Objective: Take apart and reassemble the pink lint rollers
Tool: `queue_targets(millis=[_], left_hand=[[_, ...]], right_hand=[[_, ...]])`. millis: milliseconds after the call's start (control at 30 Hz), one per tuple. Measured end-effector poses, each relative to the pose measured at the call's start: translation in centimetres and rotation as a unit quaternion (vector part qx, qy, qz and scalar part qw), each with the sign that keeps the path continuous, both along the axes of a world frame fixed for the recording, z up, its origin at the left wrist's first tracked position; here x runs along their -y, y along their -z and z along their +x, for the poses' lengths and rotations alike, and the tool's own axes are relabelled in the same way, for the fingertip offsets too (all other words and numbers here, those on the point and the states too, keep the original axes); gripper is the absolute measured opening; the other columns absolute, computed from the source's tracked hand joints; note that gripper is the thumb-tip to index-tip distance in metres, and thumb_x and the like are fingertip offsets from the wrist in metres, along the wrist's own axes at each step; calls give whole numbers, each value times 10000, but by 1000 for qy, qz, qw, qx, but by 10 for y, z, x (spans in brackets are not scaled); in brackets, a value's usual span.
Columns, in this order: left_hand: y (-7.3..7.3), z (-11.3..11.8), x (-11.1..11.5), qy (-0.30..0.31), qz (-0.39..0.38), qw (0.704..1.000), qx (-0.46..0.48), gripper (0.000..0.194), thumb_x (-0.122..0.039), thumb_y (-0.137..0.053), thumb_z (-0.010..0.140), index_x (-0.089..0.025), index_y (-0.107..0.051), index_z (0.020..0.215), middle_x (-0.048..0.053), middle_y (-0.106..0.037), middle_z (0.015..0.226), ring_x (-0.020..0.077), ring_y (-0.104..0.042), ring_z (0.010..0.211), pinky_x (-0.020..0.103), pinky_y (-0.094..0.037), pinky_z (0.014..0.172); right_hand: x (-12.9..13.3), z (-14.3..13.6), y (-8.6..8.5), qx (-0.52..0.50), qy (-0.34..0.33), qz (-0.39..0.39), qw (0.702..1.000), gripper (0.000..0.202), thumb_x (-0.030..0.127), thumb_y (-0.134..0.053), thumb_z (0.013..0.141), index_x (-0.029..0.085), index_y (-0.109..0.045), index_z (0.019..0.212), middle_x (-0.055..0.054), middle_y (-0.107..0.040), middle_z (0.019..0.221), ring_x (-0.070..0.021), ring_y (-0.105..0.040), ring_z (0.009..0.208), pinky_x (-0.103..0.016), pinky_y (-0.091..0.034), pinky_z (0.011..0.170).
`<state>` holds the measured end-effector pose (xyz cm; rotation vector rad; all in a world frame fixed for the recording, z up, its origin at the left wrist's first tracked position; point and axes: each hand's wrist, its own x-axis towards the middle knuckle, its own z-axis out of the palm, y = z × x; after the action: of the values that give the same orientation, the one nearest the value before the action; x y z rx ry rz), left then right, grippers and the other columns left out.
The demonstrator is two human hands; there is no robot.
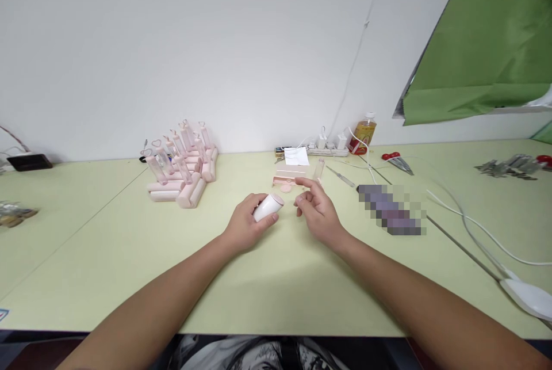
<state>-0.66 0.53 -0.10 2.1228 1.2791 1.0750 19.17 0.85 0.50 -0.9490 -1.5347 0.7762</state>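
Observation:
My left hand [247, 221] is wrapped round a white cylinder with a pink end cap [268, 207], tilted so the cap points up and right. Just right of it my right hand [318, 213] hovers with fingers apart and partly curled; nothing shows in it. Beyond the hands lie a small pink disc [285, 189] and a pink tray-like part [280, 180]. Behind these is a pale pink box [293, 171] with a white paper [296, 156] on top. A clear pinkish tube [319, 168] stands near the box, with a thin screwdriver-like tool [340, 176] to its right.
Several pink cylinders [190, 193] and upright tubes [163, 163] are grouped at the left. A power strip [332, 151] and a drink bottle [363, 134] stand by the wall. Red-handled cutters [397, 161], a pixelated object [390, 210] and white cables [487, 232] lie at right.

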Motion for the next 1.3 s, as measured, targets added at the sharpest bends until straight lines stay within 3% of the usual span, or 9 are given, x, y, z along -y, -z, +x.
queue_targets(millis=[133, 233, 367, 433, 633, 733, 867, 1133, 1300], left_hand=[[-1, 1, 0, -3, -6, 1000, 5, 333, -392, -618, 810, -227, -603, 1099, 40, -623, 1044, 212, -583, 943, 348, -453, 836], [-2, 1, 2, -5, -8, 1000, 9, 341, -405, -619, 805, -219, -603, 1091, 44, -628, 1034, 215, -585, 931, 348, -456, 823], [-1, 2, 5, 35, -14, 999, 29, 353, -430, -581, 836, -210, -594, 1112, 53, -638, 1055, 216, -584, 953, 343, -457, 838], [-1, 2, 6, 55, -22, 998, 36, 353, -430, -558, 854, -210, -581, 1129, 51, -638, 1082, 212, -581, 972, 332, -456, 848], [3, 2, 3, 4, -29, 999, 17, 547, -479, -492, 881, -218, -403, 1353, 59, -618, 1063, 189, -582, 853, 310, -456, 757], [5, 0, -1, -16, -54, 998, 7, 551, -495, -432, 904, -257, -361, 1396, 37, -624, 994, 180, -573, 801, 293, -442, 708], [9, -2, -6, -17, -98, 995, 30, 498, -519, -428, 895, -265, -420, 1324, -5, -605, 810, 160, -539, 685, 266, -412, 617], [10, -1, -8, 4, -124, 990, 70, 472, -528, -480, 859, -234, -439, 1226, -36, -533, 697, 139, -500, 618, 245, -384, 561], [12, -1, -11, 4, -136, 986, 98, 471, -534, -498, 844, -234, -444, 1204, -31, -564, 722, 136, -504, 621, 243, -390, 563]], right_hand=[[4, 2, -1, -23, 42, 97, 994, 376, 148, -510, 787, 260, -488, 1145, -51, -462, 1106, -133, -519, 757, -281, -474, 614], [7, 0, 1, -11, 55, 97, 994, 497, 105, -488, 752, 277, -422, 1213, -47, -471, 1069, -153, -518, 813, -274, -468, 627], [13, -7, 2, 152, -103, 28, 983, 510, 79, -482, 720, 264, -477, 1195, -59, -504, 1087, -146, -538, 758, -276, -466, 625], [13, -9, 3, 185, -139, 7, 973, 448, 90, -481, 735, 251, -513, 1152, -67, -516, 1105, -140, -545, 729, -287, -471, 640], [-13, 4, 14, 190, -44, 48, 980, 418, 135, -463, 784, 218, -497, 1193, -88, -544, 1174, -182, -564, 867, -319, -478, 729], [-36, 13, 25, 287, -1, 38, 957, 503, 155, -465, 794, 198, -458, 1295, -112, -483, 1336, -236, -514, 1081, -368, -452, 848], [-55, 17, 35, 399, -5, 17, 917, 533, 182, -476, 801, 136, -446, 1331, -127, -470, 1388, -259, -409, 1235, -402, -349, 1003], [-54, 15, 35, 492, -21, 35, 870, 485, 224, -453, 855, 125, -477, 1328, -116, -486, 1395, -281, -440, 1124, -383, -340, 923], [-48, 11, 27, 520, -9, 29, 854, 365, 275, -448, 896, 151, -540, 1226, -112, -584, 1243, -268, -459, 986, -360, -354, 830]])
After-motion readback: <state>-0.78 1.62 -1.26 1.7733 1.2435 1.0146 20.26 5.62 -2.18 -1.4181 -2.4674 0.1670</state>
